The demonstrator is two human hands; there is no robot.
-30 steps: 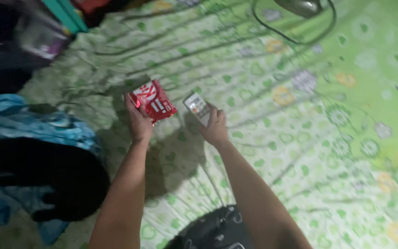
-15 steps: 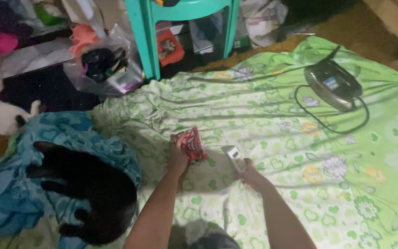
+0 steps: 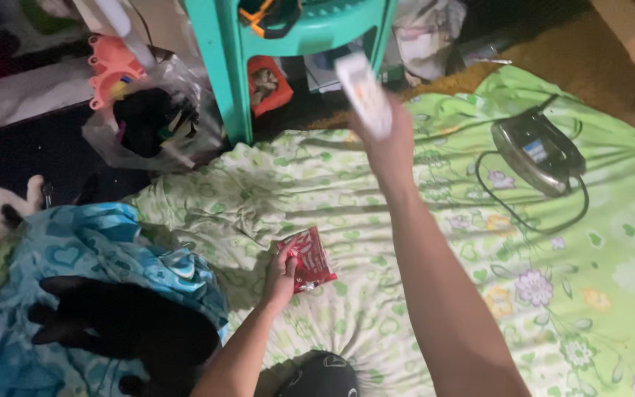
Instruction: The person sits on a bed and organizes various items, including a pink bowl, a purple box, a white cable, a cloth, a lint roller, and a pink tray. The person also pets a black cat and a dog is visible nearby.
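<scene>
Left-hand grip (image 3: 281, 276) is pinched on the near edge of a red snack wrapper (image 3: 308, 259), thumb on top and fingers curled beneath, at about 7 o'clock from the middle of the view. That wrapper is glossy red with pale markings, crinkled, and lies tilted just over the green flowered bedsheet (image 3: 435, 294). Right-hand grip (image 3: 389, 136) is raised toward 12 o'clock, fingers wrapped tight around the lower half of a white remote control (image 3: 364, 95); the remote is slim and pale with a small orange patch, and motion blur smears its buttons, so their layout cannot be read. Behind the remote stands a teal plastic stool (image 3: 288, 44). At 2 o'clock a dark clothes iron (image 3: 536, 151) rests on the sheet with its cord looped around it. At 8 o'clock a blue heart-print cloth (image 3: 90, 254) is bunched up, with a black shape on it, possibly an animal, too dark to tell. At 10 o'clock sits a clear plastic bag (image 3: 152, 121) of dark items. Both forearms are cut off by the bottom edge.
</scene>
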